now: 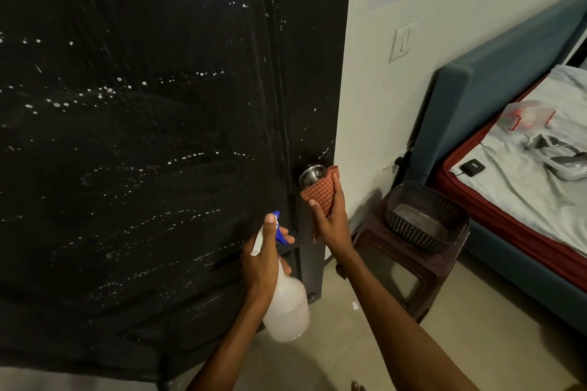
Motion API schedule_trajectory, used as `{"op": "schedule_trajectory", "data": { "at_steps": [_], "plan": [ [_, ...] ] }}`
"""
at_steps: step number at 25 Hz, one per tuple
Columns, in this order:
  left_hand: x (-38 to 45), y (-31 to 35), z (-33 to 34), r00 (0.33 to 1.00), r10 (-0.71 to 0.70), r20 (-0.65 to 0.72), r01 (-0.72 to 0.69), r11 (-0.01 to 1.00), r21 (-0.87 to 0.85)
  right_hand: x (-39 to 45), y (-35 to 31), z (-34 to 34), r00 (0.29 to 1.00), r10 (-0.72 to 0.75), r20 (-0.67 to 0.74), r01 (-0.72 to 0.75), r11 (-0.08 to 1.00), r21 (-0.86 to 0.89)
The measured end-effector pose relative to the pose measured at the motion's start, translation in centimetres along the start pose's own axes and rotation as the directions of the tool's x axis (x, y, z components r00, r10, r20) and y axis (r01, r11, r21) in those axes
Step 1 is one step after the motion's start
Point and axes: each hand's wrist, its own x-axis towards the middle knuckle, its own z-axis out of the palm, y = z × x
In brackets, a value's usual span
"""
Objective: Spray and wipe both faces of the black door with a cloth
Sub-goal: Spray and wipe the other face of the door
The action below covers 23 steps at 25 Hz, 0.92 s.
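Holding the red checked cloth (320, 192) just right of the round steel knob (312, 175), the right hand (330, 225) clamps its fingers on it (wet black door (143, 136) lies leftward); the left hand (265, 259) grips a white spray bottle (287, 308).

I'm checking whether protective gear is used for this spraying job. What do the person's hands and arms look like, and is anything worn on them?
Both forearms are bare, with no sleeves in view. The left hand and right hand wear no gloves, and no rings, watch or bracelets show.
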Motion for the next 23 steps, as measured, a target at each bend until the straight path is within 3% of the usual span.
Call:
{"op": "schedule_trajectory", "data": {
  "at_steps": [3,8,14,20,23],
  "plan": [
    [0.2,0.0,-0.2,1.0,0.026,-0.004,-0.026,1.0,-0.005,1.5,0.7,-2.1,0.99,-0.101,0.1,0.12,0.97,-0.21],
    [0.6,-0.4,-0.6,0.999,0.04,-0.031,-0.04,0.999,0.013,4.6,1.0,-6.4,0.93,-0.11,0.35,0.269,0.851,-0.45],
    [0.9,-0.6,-0.5,0.999,0.025,-0.037,-0.025,1.0,0.005,6.1,0.0,-8.3,0.881,-0.182,0.437,0.387,0.809,-0.444],
    [1.2,0.1,0.6,0.999,0.029,-0.042,-0.03,1.0,-0.01,5.1,0.0,-5.6,0.9,-0.205,0.384,0.353,0.86,-0.368],
    [1.3,0.4,1.5,0.999,0.033,-0.042,-0.033,0.999,-0.012,5.8,-0.2,-6.7,0.87,-0.217,0.442,0.394,0.846,-0.36]
  ]
}}
